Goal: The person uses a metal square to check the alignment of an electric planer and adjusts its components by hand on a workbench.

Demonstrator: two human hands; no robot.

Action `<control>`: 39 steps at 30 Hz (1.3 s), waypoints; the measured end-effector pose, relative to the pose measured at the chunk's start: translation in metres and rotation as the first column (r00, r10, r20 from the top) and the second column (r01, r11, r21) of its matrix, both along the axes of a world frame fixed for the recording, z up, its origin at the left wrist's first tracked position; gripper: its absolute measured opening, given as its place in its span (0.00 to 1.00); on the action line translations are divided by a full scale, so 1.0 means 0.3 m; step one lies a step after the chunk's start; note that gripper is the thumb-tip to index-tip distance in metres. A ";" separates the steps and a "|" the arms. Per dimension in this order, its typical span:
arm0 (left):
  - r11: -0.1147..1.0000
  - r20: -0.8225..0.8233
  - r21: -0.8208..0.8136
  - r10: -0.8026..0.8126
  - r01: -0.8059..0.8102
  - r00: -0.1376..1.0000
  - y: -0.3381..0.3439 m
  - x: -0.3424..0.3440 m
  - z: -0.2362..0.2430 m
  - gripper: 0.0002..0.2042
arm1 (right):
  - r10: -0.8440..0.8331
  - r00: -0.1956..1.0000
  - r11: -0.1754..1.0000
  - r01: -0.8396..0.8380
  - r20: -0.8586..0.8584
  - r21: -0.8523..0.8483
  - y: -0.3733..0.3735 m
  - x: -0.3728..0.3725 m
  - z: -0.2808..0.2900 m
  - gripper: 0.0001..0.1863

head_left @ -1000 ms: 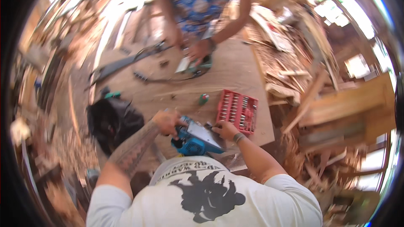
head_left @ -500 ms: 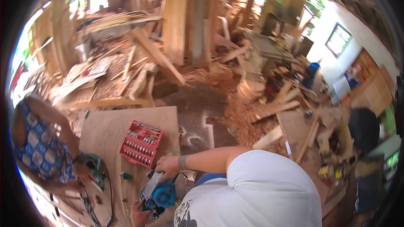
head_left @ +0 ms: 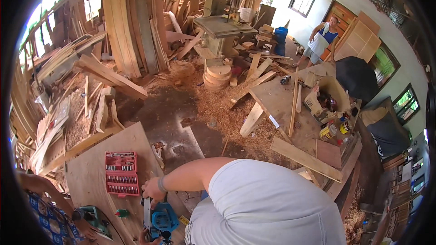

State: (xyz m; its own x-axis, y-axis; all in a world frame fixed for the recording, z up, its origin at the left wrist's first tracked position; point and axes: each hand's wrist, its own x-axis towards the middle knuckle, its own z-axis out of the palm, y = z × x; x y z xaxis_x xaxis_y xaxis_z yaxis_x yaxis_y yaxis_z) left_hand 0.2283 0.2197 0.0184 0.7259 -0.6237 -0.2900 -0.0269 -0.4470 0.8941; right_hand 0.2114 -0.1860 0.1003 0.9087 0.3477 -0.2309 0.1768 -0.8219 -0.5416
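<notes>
A blue electric planer [head_left: 164, 220] with a long, flat metal sole [head_left: 147, 214] rests at the near edge of a plywood sheet [head_left: 91, 163]. My right hand [head_left: 154, 189], with a grey band at the wrist, is closed over the sole's far end. At the lower edge of the view, my left hand [head_left: 148, 237] shows only partly, its fingers curled on the planer's near end. Just left of my right hand, a red socket set case [head_left: 121, 189] lies open with rows of metal sockets. A small green object [head_left: 121, 213] lies below the case.
At the left, a co-worker's hand [head_left: 86, 229] is by a green power tool [head_left: 93, 218]. Farther off, a person [head_left: 323, 38] stands near a door. On the right, a bench [head_left: 272, 93] carries boards, a cardboard box [head_left: 334, 91] and cans [head_left: 328, 131]. Wood shavings [head_left: 218, 113] cover the floor.
The view has swung to the right, bringing the standing person and more of the right-hand bench into sight. Both my hands remain on the planer.
</notes>
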 end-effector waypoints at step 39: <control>0.967 0.248 0.247 -0.007 -0.056 0.969 -0.072 -0.073 0.326 0.35 | 0.106 0.989 0.994 -0.104 -0.105 0.027 0.045 0.058 0.053 0.36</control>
